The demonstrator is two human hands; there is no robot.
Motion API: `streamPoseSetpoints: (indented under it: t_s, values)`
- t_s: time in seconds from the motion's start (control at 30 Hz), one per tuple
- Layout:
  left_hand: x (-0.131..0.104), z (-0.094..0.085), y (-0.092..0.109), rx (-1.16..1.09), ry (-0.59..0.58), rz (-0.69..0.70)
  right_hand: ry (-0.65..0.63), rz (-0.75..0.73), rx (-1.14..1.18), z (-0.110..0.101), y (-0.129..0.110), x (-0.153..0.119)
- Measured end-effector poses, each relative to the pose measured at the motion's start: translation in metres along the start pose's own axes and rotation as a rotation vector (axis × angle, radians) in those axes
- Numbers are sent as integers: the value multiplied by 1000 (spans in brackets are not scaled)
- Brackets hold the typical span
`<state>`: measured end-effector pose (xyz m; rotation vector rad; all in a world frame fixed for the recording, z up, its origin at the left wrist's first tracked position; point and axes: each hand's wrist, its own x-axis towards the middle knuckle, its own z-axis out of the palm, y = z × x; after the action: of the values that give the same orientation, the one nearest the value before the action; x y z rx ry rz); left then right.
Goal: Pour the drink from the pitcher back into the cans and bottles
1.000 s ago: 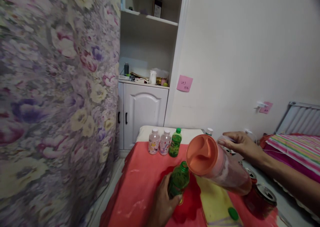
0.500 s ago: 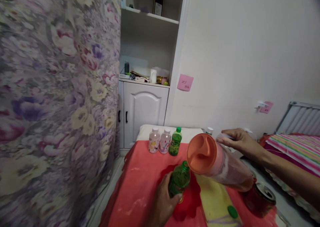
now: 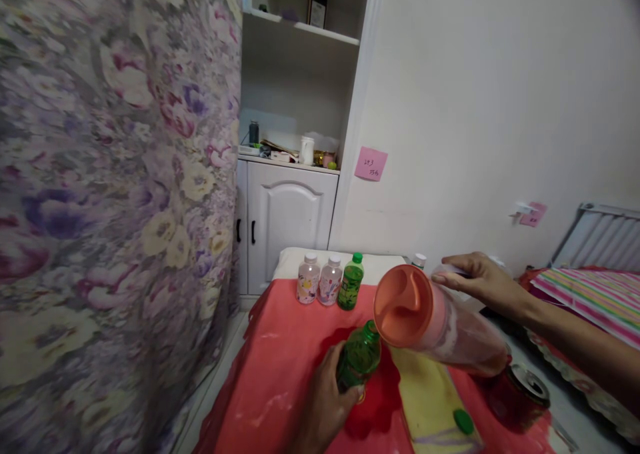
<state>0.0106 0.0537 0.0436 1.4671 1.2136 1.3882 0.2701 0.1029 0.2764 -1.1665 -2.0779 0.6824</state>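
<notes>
My left hand (image 3: 327, 397) is wrapped around an uncapped green plastic bottle (image 3: 361, 357), slightly tilted over a red scalloped tray (image 3: 380, 414). In my right hand (image 3: 475, 277) is the handle of a clear pitcher (image 3: 463, 337) with an orange lid (image 3: 404, 306). The pitcher is tipped to the left, its lid edge right at the bottle's mouth. Reddish-brown liquid with some foam shows inside it. A loose green cap (image 3: 463, 421) lies on a yellow cloth (image 3: 430, 394) to the right of the tray.
Two printed clear bottles (image 3: 309, 281) and a capped green bottle (image 3: 351, 282) stand at the back of the red-covered table (image 3: 270, 367). An opened drink can (image 3: 517, 397) is at the right, below the pitcher. A floral curtain (image 3: 120, 207) hangs at the left; a bed (image 3: 595, 301) is at the right.
Very little differs. Both hands, the green bottle and the tilted pitcher keep nearly the same position; the view has shifted slightly.
</notes>
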Motion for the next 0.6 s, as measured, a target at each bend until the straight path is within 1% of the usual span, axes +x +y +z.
streamPoseSetpoints:
  t_s: [0.23, 0.37, 0.6]
  values:
    - [1, -1, 1, 2, -17, 25, -23, -4, -42, -1, -7, 0]
    - [1, 0, 1, 0, -21, 14, -28, -1, -35, -3, -8, 0]
    - [2, 1, -4, 12, -37, 24, -47, 15, -58, -6, -9, 0]
